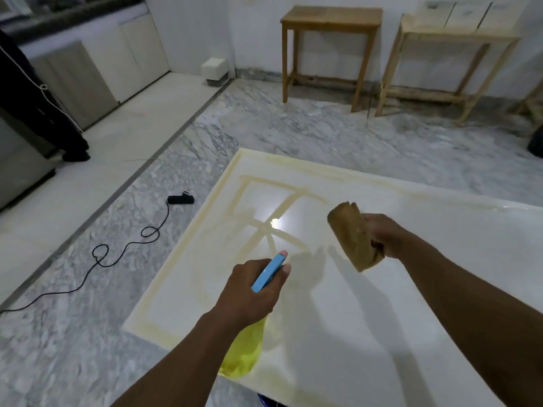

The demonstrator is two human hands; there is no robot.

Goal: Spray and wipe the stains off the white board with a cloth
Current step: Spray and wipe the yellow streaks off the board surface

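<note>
Two hands work above one white board [367, 304] lying flat on the marble floor [88, 348]. One left hand [252, 292] is wrapped tight around one spray bottle [269, 273] with yellow liquid; one right hand [385, 236] clenches one folded brown cloth [352, 236]. Yellowish stains [264, 224] streak the board's left part. Two wooden tables [329, 22] stand beyond.

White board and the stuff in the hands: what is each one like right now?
White board: lying flat, yellowish stains on its far left part.
Spray bottle: held in the left hand, nozzle pointing at the stains.
Cloth: bunched in the right hand, lifted off the board.
Black cable: loose on the floor.
</note>
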